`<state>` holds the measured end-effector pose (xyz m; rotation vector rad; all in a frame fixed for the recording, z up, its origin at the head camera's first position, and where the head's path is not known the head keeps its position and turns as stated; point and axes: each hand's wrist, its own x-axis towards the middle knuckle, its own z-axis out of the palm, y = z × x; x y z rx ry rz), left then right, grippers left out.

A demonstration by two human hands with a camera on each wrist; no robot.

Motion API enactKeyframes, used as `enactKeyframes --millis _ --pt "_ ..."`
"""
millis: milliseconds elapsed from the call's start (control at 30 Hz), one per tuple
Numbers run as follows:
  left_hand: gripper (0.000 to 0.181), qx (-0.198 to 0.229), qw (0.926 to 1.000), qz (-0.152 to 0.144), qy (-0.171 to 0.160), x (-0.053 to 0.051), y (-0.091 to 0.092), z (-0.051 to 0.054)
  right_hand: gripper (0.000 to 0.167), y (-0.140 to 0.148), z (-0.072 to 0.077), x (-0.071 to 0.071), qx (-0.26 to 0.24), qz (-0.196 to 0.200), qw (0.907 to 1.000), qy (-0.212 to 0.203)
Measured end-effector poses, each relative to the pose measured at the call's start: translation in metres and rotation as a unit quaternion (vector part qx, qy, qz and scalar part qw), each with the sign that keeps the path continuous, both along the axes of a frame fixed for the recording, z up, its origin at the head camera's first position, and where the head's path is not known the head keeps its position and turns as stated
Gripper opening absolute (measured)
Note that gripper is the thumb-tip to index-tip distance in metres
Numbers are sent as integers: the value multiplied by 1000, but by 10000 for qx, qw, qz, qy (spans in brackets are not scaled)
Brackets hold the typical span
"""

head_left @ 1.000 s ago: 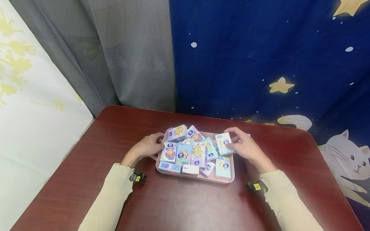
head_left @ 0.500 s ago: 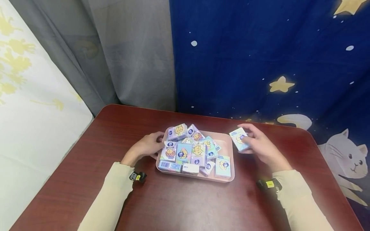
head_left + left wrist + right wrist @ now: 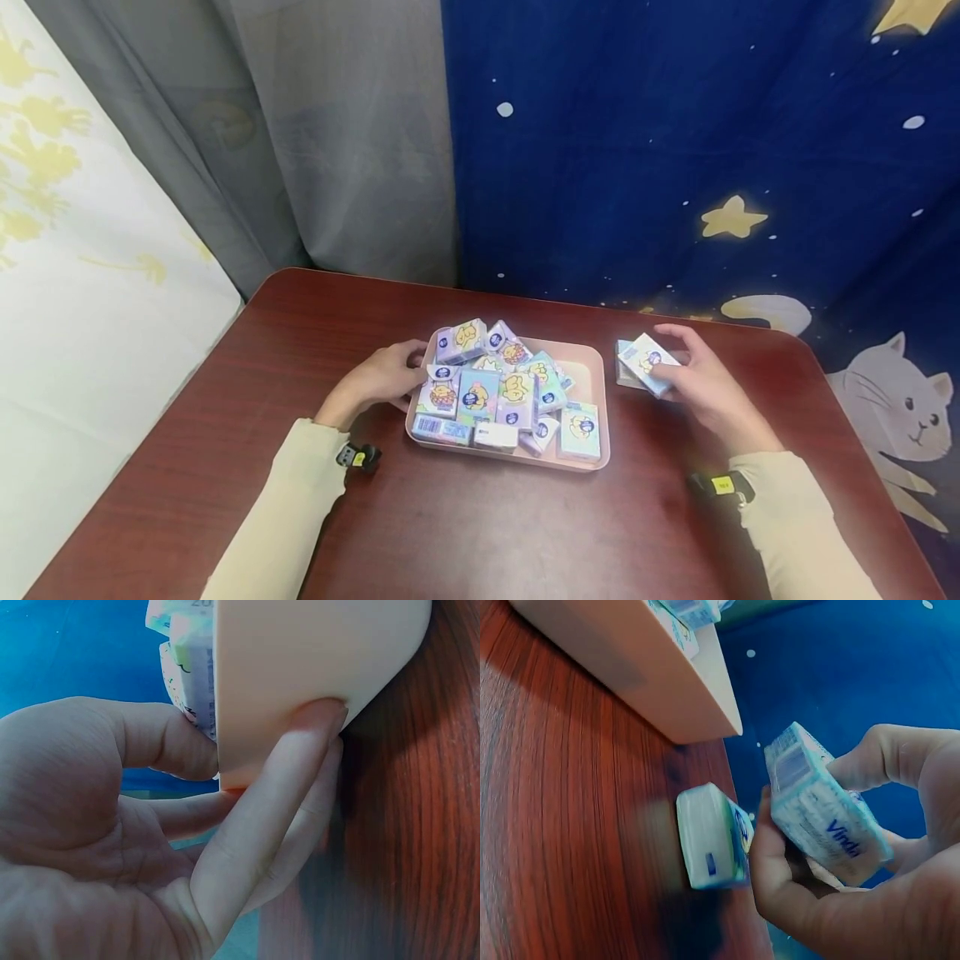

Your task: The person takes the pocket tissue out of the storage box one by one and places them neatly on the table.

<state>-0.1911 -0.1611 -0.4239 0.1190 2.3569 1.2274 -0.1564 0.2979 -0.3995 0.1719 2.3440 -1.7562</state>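
A pink tray (image 3: 596,358) holds several small tissue packs (image 3: 477,393) with cartoon prints, piled mostly toward its left side. At the tray's left end my left hand (image 3: 384,373) grips the wall. In the left wrist view its thumb presses at the rim and its fingers (image 3: 262,810) lie against the outside. To the right of the tray, my right hand (image 3: 701,379) pinches one tissue pack (image 3: 829,817) between thumb and fingers, tilted above the table. Another tissue pack (image 3: 712,836) lies on the table just below it, partly covered by the held one in the head view.
The dark red wooden table (image 3: 480,533) runs around the tray. Behind its far edge hang a grey curtain (image 3: 360,150) and a blue starry curtain (image 3: 600,167). A white patterned cloth (image 3: 97,333) hangs on the left.
My right hand has carried a tissue pack from the tray's right end out over the table to the right. My left hand has stayed on the tray.
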Motion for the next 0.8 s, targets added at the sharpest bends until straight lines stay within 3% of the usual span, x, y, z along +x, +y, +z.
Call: enactKeyframes --millis 367,467,633,800 --pt "62 -14 10000 15 32 0 0 0 65 24 0 5 18 -257 9992 -293" --pt "62 -19 10000 -5 23 1 0 1 63 29 1 6 -201 -232 9990 -324" --pt "61 -75 10000 -23 26 2 0 3 67 34 3 7 -630 -164 9968 -464" --pt "60 -84 10000 -19 23 2 0 4 74 38 2 7 -649 -182 9960 -592"
